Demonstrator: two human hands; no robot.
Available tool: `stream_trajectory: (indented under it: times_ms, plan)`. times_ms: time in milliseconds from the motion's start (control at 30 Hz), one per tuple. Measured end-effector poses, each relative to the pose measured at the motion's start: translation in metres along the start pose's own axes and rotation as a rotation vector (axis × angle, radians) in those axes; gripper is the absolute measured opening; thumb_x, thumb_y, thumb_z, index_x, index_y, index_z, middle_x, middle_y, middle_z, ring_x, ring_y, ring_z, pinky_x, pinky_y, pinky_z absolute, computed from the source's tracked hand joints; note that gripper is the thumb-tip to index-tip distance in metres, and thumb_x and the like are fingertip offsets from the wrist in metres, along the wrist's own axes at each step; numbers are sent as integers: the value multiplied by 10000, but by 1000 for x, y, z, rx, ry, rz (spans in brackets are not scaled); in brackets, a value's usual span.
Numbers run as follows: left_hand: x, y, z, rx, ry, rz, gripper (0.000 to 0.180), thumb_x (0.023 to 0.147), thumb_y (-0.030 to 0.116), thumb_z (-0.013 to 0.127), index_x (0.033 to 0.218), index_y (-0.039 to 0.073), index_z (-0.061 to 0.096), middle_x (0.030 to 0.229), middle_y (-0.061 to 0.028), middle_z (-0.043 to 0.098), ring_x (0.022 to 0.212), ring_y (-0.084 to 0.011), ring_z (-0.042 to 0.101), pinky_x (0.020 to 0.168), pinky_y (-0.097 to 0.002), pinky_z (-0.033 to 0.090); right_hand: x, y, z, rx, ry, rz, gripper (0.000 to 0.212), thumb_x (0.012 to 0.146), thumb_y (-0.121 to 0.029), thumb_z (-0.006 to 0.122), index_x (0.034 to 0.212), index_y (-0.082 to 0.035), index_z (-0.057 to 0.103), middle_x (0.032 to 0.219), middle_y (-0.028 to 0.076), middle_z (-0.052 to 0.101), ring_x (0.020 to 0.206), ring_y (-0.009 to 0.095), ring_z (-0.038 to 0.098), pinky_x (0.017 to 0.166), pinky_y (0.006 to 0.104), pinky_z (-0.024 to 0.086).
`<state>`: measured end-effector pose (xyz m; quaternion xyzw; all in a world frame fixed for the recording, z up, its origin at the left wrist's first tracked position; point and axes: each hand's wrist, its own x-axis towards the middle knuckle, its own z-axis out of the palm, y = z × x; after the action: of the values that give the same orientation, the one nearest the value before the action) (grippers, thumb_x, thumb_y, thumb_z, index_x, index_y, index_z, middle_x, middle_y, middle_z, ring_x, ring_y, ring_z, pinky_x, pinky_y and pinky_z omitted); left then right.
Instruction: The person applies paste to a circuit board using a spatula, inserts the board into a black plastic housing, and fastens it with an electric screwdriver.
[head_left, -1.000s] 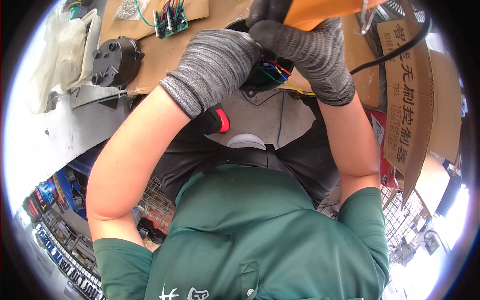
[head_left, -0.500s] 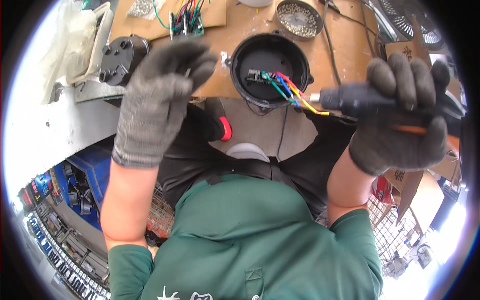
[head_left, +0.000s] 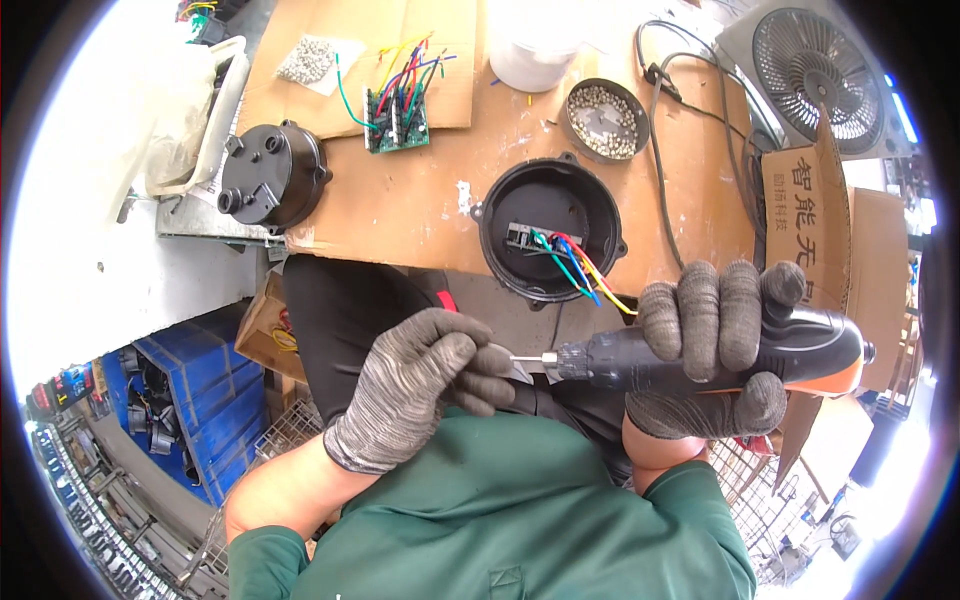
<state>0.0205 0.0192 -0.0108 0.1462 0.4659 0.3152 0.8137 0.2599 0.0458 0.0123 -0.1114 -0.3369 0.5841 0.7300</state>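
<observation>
My right hand (head_left: 712,325), in a grey knit glove, is wrapped round a black-and-orange electric screwdriver (head_left: 815,350) that points left. From its nose sticks a thin metal bit (head_left: 528,358). At the bit's free end my gloved left hand (head_left: 415,385) is closed in a pinch; the fingertips hide the end, so any screw there cannot be made out. Beyond the hands, a round black housing (head_left: 520,200) lies open side up at the table's near edge. A small connector block (head_left: 528,238) sits inside, with green, blue, red and yellow wires (head_left: 578,265) hanging over the rim.
Farther off on the brown table (head_left: 400,220) are a green circuit board (head_left: 405,132) with coloured wires, a round tin of small metal parts (head_left: 607,118), a bag of parts (head_left: 306,60) and a white tub (head_left: 535,60). Another black housing (head_left: 275,175) stands left. A fan (head_left: 820,70) and carton (head_left: 805,220) are right.
Both hands have come down and together in front of my body. The screwdriver has moved left and lower, and its bit now meets my left fingers. My view has shifted, showing more table.
</observation>
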Motion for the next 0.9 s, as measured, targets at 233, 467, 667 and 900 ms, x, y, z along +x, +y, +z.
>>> stream_trajectory:
  times_ms: [233, 467, 667, 900]
  plan:
    - [12, 2, 6, 90, -30, -38, 310, 996, 297, 712, 1143, 32, 645, 888, -112, 726, 701, -196, 708, 616, -301, 591, 3, 2, -1, 28, 94, -29, 596, 845, -139, 790, 1395, -91, 564, 801, -62, 516, 691, 68, 529, 721, 308, 502]
    - [18, 9, 11, 12, -154, -65, 336, 1051, 231, 617, 1243, -43, 600, 1046, -196, 746, 868, -278, 772, 702, -338, 639, 9, 6, -8, 20, 61, -1, 592, 839, -144, 775, 1388, -97, 560, 805, -62, 517, 718, 73, 527, 719, 298, 501]
    - [20, 6, 12, -89, -188, -64, 339, 1059, 220, 600, 1264, -50, 591, 1111, -225, 736, 885, -307, 772, 704, -344, 643, 13, 3, -12, 22, 1, 32, 592, 832, -137, 776, 1384, -98, 566, 788, -66, 504, 710, 75, 523, 744, 309, 503]
    - [17, 9, 19, -96, -226, -38, 333, 1060, 178, 585, 1303, -48, 581, 1186, -250, 706, 993, -342, 755, 761, -366, 654, 9, 2, -4, 3, 125, -1, 601, 842, -139, 770, 1403, -97, 559, 789, -68, 495, 715, 74, 522, 767, 310, 509]
